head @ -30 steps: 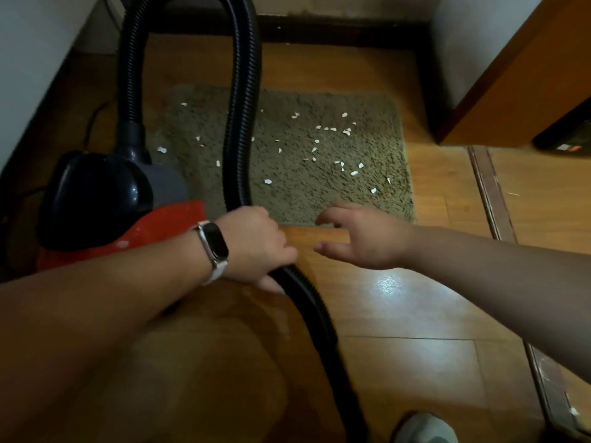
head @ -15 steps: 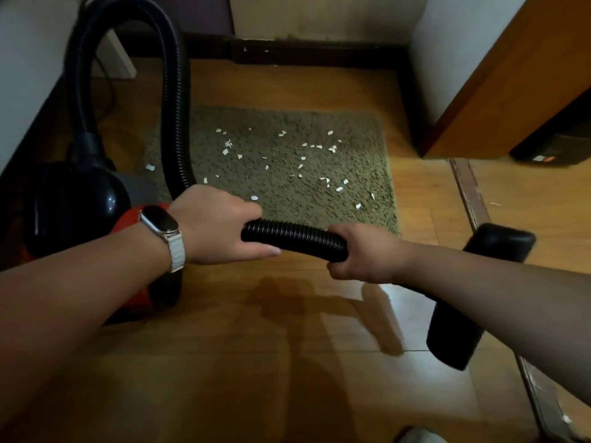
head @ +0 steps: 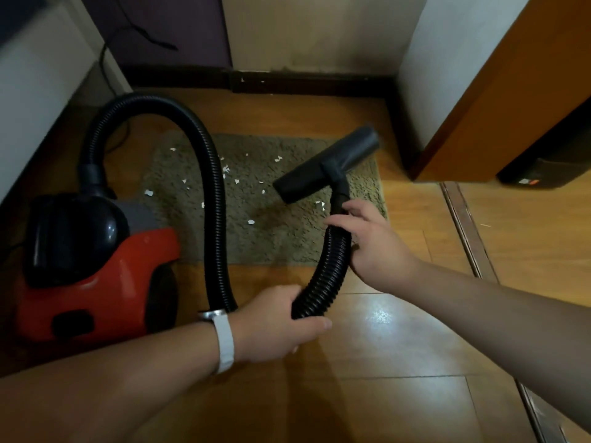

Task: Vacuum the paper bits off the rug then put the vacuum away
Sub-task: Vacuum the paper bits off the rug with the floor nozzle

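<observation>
Both of your hands hold the black hose (head: 331,260), your left hand (head: 275,324) wrapped tight round the low bend and your right hand (head: 371,241) curled round it just under the brush head (head: 326,167)

Your left fingers go under the hose, so you cannot see them, and your right palm is hidden too. You can see the brush head up over the rug (head: 287,238), a bit blurry, and you cannot tell if it touches. White paper bits (head: 225,169) lie on the rug, some behind the hose. The red vacuum (head: 96,266) sits on the wood floor (head: 399,362) at the rug's left edge, in dark shadow. A white watch band (head: 225,343) is on your left wrist
</observation>
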Motion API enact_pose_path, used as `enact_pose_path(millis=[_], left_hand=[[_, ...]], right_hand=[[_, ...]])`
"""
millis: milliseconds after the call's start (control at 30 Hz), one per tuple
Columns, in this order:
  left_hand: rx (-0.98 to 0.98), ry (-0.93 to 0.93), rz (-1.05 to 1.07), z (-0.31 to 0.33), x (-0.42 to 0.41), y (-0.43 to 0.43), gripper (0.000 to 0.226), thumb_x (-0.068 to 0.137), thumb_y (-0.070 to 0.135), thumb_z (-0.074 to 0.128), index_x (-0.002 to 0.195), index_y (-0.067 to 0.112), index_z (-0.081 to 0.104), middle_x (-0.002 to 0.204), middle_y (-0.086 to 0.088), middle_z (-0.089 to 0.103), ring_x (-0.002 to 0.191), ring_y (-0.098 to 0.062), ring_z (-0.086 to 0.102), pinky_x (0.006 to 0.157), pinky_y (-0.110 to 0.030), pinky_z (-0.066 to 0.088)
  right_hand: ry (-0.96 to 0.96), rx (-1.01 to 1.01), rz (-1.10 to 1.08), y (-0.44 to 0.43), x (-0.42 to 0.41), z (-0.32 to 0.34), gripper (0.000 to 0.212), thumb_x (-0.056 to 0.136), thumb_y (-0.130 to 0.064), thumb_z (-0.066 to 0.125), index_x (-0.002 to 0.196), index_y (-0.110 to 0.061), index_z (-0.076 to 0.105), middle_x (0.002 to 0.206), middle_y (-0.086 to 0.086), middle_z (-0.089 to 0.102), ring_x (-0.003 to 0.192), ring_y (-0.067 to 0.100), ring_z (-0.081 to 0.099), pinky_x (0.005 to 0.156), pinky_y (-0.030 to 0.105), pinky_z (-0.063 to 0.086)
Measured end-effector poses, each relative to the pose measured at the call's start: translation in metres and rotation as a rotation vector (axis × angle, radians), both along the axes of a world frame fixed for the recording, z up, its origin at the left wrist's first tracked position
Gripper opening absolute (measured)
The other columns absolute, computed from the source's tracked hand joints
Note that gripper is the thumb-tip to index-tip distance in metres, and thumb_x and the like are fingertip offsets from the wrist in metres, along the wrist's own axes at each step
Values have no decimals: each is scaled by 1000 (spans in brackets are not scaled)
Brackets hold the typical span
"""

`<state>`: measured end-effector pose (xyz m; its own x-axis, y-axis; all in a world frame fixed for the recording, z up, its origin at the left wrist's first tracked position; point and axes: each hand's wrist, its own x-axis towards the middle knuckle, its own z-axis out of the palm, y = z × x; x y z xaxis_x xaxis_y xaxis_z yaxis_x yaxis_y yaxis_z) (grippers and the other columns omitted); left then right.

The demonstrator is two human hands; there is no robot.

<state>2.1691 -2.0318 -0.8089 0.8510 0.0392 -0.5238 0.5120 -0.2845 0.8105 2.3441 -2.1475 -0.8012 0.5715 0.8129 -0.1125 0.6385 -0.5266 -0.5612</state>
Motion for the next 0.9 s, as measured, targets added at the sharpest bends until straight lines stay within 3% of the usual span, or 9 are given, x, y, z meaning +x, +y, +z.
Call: enact_pose_path(millis=[67,167,233,300,433,533,633,733,900], left_hand=[[35,-4,40,1,4,-6,42,86,45,66,98,7,55,65,3,56,54,-12,54,54,-30,47],[188,-34,45,3,7,-18,37,84,52,63,82,16,53,68,2,55,57,-15,52,54,-30,43],[326,-62,2,8,9,-27,35,84,55,59,77,21,50,67,4,54,56,-15,51,53,-28,40],[460,-95,-56,15,14,-34,34,86,56,55,78,23,48,68,6,55,55,-15,51,52,-28,40],[529,-175,-180,17,21,-28,29,86,55,55,81,29,42,73,9,54,61,-10,52,52,-27,40],[489,-184,-458,7,22,-7,27,86,58,55,87,39,36,78,13,54,67,-5,54,60,-27,49],[730,-220,-700,-15,19,34,31,85,66,51,86,35,47,81,14,57,72,-5,55,81,-32,49],[1033,-339,-696,-32,18,82,41,76,72,48,85,32,52,88,15,58,88,-9,56,98,-36,40],[1235,-324,-666,-34,19,124,82,66,96,29,107,32,58,110,12,59,115,-13,51,113,-44,16]], right_hand=[[376,93,-279,7,-5,9,41,92,6,52,122,-18,67,123,2,52,104,10,50,84,-5,34],[798,136,-624,20,-11,14,21,96,-16,49,111,-13,64,99,9,65,85,20,62,72,29,55],[799,35,-651,25,-15,7,33,84,-31,64,109,-12,55,96,12,64,90,31,65,80,45,58],[777,-66,-646,26,-18,2,39,71,-24,73,101,-11,50,91,16,59,88,37,66,82,54,57],[733,-147,-671,20,-8,-3,22,77,1,67,89,-8,51,92,20,59,84,36,64,81,51,57],[563,-237,-572,14,7,0,33,76,-2,67,105,-9,54,95,19,63,88,37,67,78,49,60],[417,-290,-470,7,26,11,42,80,-4,68,117,-15,53,93,14,63,82,30,65,63,37,56],[386,-322,-414,-2,40,19,55,81,-3,68,132,-18,54,91,10,62,78,25,61,60,29,48],[366,-355,-333,-10,49,23,61,81,-2,68,136,-24,54,89,11,63,73,24,61,60,30,50]])
